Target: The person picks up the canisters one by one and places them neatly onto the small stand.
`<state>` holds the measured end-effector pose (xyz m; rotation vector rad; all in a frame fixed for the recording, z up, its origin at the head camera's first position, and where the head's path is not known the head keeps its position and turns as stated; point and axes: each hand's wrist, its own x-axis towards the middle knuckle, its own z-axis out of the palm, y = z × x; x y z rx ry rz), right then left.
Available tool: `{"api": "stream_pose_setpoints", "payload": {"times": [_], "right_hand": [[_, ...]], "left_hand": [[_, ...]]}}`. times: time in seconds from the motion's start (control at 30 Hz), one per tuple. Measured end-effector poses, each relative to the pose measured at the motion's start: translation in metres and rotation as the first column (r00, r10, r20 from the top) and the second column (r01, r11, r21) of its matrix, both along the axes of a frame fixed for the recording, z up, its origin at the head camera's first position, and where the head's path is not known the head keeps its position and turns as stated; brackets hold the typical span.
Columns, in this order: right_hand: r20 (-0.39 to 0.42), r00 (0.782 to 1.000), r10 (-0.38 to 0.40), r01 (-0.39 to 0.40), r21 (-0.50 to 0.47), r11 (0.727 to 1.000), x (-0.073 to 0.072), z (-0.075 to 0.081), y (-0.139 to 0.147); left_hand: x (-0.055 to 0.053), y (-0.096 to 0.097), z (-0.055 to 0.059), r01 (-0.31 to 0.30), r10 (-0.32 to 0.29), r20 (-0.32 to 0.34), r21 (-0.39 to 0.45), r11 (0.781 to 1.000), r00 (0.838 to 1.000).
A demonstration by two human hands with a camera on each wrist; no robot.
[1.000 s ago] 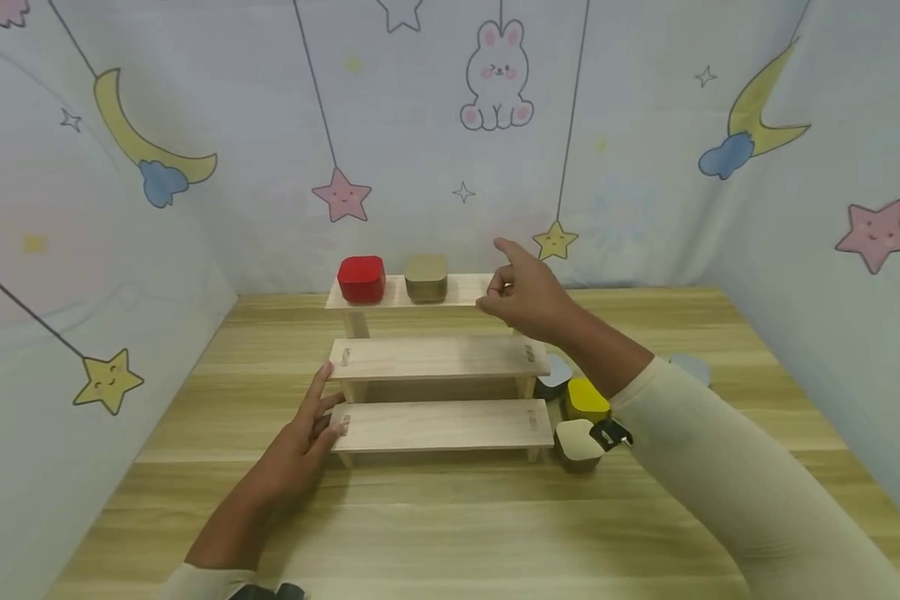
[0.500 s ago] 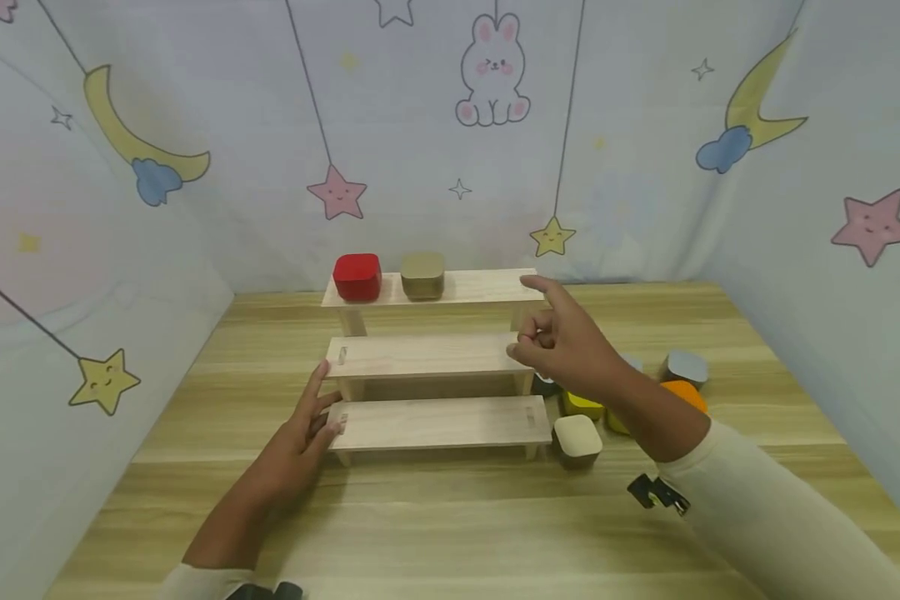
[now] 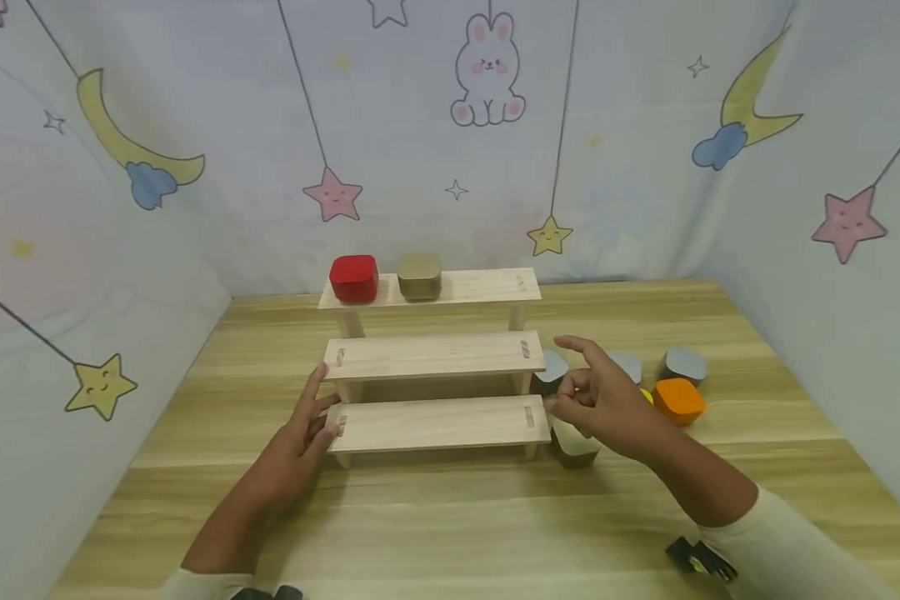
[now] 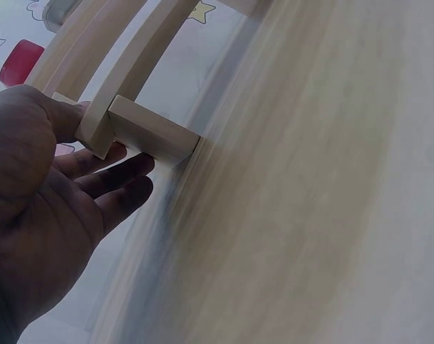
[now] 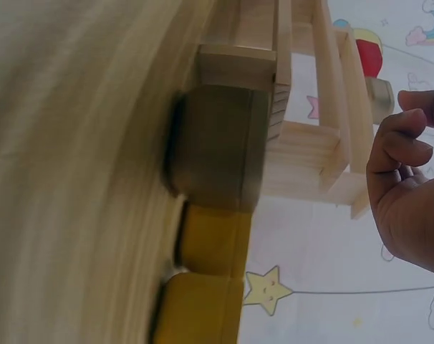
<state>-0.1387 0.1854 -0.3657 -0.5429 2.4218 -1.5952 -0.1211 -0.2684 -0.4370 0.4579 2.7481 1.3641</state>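
Observation:
A three-step wooden stand point(image 3: 435, 423) is at the middle of the table. My left hand point(image 3: 288, 454) holds its left end, with the thumb over the lowest step and the other fingers against the side and underneath. A red rounded-square block point(image 3: 354, 280) and a khaki one point(image 3: 420, 278) sit on the top step. My right hand point(image 3: 603, 407) hovers right of the stand, over a cream-topped block point(image 3: 574, 446). Its index finger points forward, the others are loosely curled, and nothing is in it. In the right wrist view a yellow block point(image 5: 215, 240) lies beside the cream-topped one.
More blocks stand to the right: an orange one point(image 3: 678, 400), a grey one point(image 3: 684, 367) behind it, and another grey one point(image 3: 549, 372) against the stand. My right hand partly covers others. A printed cloth point(image 3: 457, 150) walls the table's back and sides.
From above the top step's right end, my right hand has come down and toward me to the loose blocks. The left hand keeps its hold, and the blocks on the stand are unmoved.

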Motion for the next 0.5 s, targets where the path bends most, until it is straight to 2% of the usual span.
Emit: {"api": "stream_pose_setpoints", "payload": {"times": [0.27, 0.5], "right_hand": [[0.011, 1.0, -0.028, 0.027, 0.041, 0.999, 0.014, -0.012, 0.022], [0.055, 0.998, -0.028, 0.025, 0.056, 0.998, 0.018, -0.019, 0.036]], "left_hand": [[0.0, 0.0, -0.002, 0.018, -0.018, 0.0, 0.036, 0.999, 1.0], [-0.001, 0.0, -0.004, 0.02, -0.019, -0.031, 0.038, 0.999, 0.999]]}}
